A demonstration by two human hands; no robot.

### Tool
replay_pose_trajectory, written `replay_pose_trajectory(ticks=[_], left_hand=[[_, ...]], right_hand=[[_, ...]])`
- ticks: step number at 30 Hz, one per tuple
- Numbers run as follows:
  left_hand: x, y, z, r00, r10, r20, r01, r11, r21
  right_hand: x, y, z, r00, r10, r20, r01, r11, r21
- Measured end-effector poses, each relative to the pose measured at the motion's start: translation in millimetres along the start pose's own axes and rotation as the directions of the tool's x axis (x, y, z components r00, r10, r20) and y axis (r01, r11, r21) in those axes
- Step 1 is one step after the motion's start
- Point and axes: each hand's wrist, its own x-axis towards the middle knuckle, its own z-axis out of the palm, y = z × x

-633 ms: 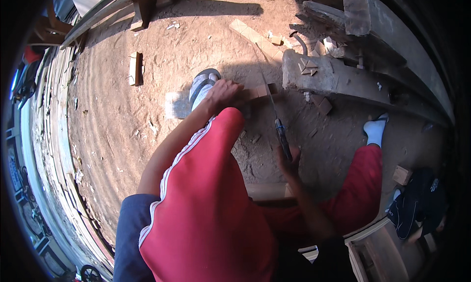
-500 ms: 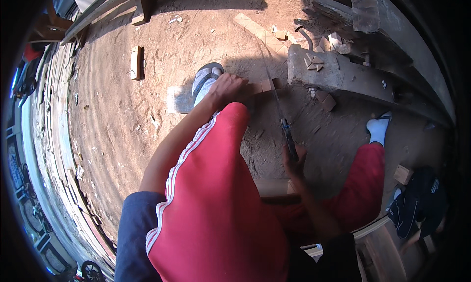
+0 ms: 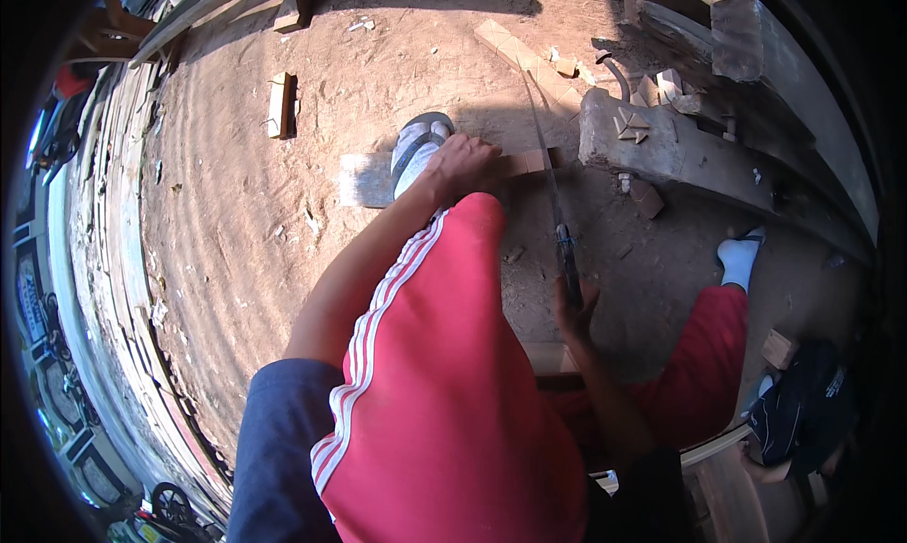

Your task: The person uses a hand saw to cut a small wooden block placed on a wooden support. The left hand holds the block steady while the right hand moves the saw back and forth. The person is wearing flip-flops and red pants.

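My left hand [image 3: 463,163] presses down on a wooden plank [image 3: 526,163] lying across the ground, its fingers bent over the wood and partly hidden. Beside it, my sandalled, socked left foot [image 3: 413,156] stands on the plank's pale end. My right hand [image 3: 578,309] is wrapped round the black handle of a handsaw [image 3: 568,267]. The long thin blade points away from me and crosses the plank to the right of my left hand. Whether its teeth sit in a cut, I cannot tell.
A heavy timber beam [image 3: 685,151] lies at the right with small wood wedges [image 3: 630,125] on it. Beyond the saw is a marked wooden strip [image 3: 520,57]. A small block [image 3: 279,105] lies on the dirt at left. A person in dark clothing [image 3: 798,406] is at lower right.
My view has shifted slightly, so the scene sits further right. Relative to the plank, the saw handle and my right hand have moved a little left. My left hand stays on the plank.
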Motion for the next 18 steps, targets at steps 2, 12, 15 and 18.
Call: replay_pose_trajectory(ticks=[2, 12, 15, 18], left_hand=[[3.9, 0.5, -1.2, 1.0, -0.007, 0.016, 0.006, 1.0, 0.02], [3.7, 1.5, 7.5, 0.997, -0.046, 0.058, 0.043, 0.998, 0.049], [1.6, 3.5, 1.2, 0.996, -0.045, 0.074, 0.042, 0.998, 0.044], [1.8, 7.3, -3.7, 0.993, -0.056, 0.1, 0.055, 0.998, 0.017]], right_hand=[[9.9, -10.6, 3.6, 1.0, -0.016, 0.014, 0.015, 0.999, 0.041], [34.7, -24.8, -2.9, 0.999, 0.008, 0.045, -0.009, 1.0, 0.025], [0.0, 5.9, -30.8, 0.998, -0.039, 0.058, 0.044, 0.995, -0.095], [-1.6, 4.7, -37.3, 0.998, -0.007, 0.068, 0.015, 0.993, -0.115]])
